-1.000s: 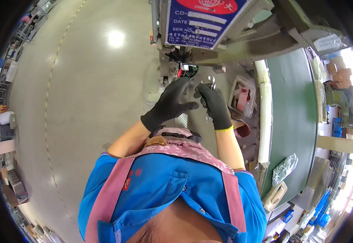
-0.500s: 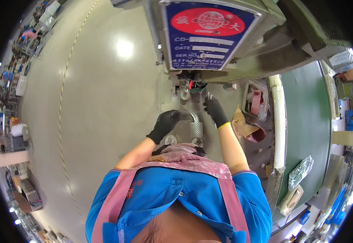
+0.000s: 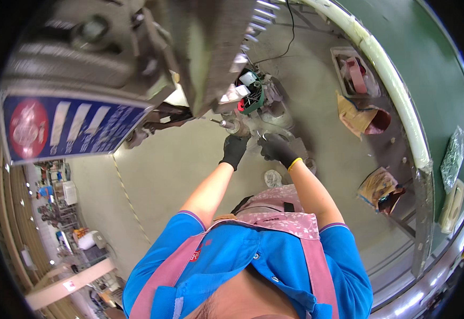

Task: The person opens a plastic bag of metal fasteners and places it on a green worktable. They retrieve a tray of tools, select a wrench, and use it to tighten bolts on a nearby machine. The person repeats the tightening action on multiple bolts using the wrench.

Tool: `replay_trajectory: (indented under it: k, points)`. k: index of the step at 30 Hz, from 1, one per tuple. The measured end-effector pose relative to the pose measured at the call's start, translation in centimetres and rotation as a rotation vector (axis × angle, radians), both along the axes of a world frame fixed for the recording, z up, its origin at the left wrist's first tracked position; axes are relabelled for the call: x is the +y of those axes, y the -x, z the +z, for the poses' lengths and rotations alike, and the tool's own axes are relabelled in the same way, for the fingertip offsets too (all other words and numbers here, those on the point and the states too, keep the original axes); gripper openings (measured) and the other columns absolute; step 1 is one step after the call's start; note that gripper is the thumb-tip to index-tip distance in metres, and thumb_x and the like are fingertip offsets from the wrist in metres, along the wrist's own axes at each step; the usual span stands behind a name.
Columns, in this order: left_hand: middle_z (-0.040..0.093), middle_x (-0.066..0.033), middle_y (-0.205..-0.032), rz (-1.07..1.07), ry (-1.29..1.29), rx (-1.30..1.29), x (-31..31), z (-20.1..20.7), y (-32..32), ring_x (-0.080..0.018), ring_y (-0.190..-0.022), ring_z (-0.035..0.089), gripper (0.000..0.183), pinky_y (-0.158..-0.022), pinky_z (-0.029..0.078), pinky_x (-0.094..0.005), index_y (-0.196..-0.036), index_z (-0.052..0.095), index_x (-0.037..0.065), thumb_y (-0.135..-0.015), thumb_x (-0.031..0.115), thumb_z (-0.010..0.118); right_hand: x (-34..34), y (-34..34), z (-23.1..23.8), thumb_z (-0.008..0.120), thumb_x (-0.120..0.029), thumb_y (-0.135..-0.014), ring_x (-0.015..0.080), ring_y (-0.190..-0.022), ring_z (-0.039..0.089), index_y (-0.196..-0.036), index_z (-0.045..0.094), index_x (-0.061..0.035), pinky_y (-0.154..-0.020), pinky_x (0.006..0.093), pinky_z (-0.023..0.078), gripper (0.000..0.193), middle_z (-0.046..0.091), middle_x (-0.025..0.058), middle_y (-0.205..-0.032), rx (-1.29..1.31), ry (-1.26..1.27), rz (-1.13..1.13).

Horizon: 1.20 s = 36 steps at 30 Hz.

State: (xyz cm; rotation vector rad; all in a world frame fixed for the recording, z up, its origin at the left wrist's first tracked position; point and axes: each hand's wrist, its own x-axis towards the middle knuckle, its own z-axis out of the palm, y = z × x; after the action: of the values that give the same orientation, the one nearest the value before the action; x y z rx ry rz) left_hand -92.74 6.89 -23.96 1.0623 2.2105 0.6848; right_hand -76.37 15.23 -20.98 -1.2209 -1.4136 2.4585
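My left hand (image 3: 234, 151), in a black glove, is closed right below a round metal post (image 3: 238, 127) of the machine. Its fingertips come up to the post, and what they hold, if anything, is hidden. My right hand (image 3: 276, 148), also black-gloved with a yellow cuff, is just to the right. Its fingers pinch a small shiny metal piece (image 3: 261, 136), too small to name. A thin rod (image 3: 217, 122) juts left from the post. Beyond the hands stands a green bin (image 3: 261, 100) with dark pieces and a red item in it.
The machine's heavy body with a blue plate (image 3: 112, 127) fills the upper left. A white tray (image 3: 340, 80) with a pink item, an open brown paper bag (image 3: 349, 118) and a second bag (image 3: 378, 186) lie to the right, beside a green-topped table (image 3: 429, 58).
The view has turned and tilted, so the machine swings to the left. My left hand has come off the bent handle and up to the post; my right hand stays close by with the metal piece.
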Motion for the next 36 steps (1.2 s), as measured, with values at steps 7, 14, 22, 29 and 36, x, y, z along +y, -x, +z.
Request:
replay_trajectory:
  k: [7, 14, 22, 29, 36]
  points:
    - [0.057, -0.0084, -0.060, -0.144, -0.192, 0.209, 2.5, -5.8, -0.6, -0.0202, -0.053, 0.055, 0.022, -0.053, 0.042, -0.0371, -0.077, 0.058, 0.003, -0.082, 0.025, 0.060, 5.8, 0.2, -2.6, 0.049, -0.029, -0.089, 0.0169, -0.050, 0.057, -0.087, 0.057, -0.0019, -0.047, 0.0308, 0.045, 0.028, 0.061, 0.0085, -0.065, 0.026, -0.273, 0.306]
    - [0.062, -0.0112, -0.081, -0.062, 0.040, -0.080, 4.5, -6.4, -0.2, -0.0315, -0.079, 0.059, 0.021, -0.069, 0.045, -0.0433, -0.095, 0.058, 0.012, -0.084, 0.030, 0.058, 12.5, 1.8, -3.9, 0.049, -0.027, -0.085, 0.0154, -0.051, 0.057, -0.090, 0.062, -0.0049, -0.049, 0.0284, 0.044, 0.026, 0.063, 0.0081, -0.065, 0.026, -0.441, 0.662]
    - [0.056, -0.0068, -0.072, -0.252, -0.004, 0.285, 5.3, -8.9, 0.0, -0.0239, -0.070, 0.055, 0.009, -0.063, 0.044, -0.0395, -0.084, 0.056, 0.010, -0.082, 0.019, 0.058, 10.3, 1.3, -4.9, 0.053, -0.026, -0.078, 0.0383, -0.079, 0.059, -0.082, 0.061, -0.0032, -0.071, 0.0457, 0.046, 0.025, 0.061, 0.0206, -0.082, 0.000, -0.828, 0.313]
    - [0.056, -0.0057, -0.071, -0.104, -0.373, 0.118, 8.5, -7.7, -2.2, -0.0214, -0.067, 0.051, 0.007, -0.062, 0.042, -0.0357, -0.075, 0.054, 0.008, -0.080, 0.013, 0.056, 6.7, 1.6, -3.9, 0.052, -0.024, -0.083, 0.0424, -0.082, 0.057, -0.088, 0.058, -0.0010, -0.071, 0.0486, 0.044, 0.024, 0.060, 0.0259, -0.085, 0.024, -0.473, -0.104]
    - [0.061, -0.0082, -0.090, -0.206, -0.194, -0.104, 7.2, -8.3, -1.5, -0.0218, -0.083, 0.058, 0.017, -0.074, 0.046, -0.0328, -0.093, 0.059, 0.006, -0.077, 0.003, 0.054, 4.9, 0.7, -5.1, 0.055, -0.022, -0.085, 0.0379, -0.074, 0.058, -0.082, 0.059, -0.0004, -0.064, 0.0452, 0.043, 0.022, 0.060, 0.0220, -0.078, -0.052, -0.596, -0.106]
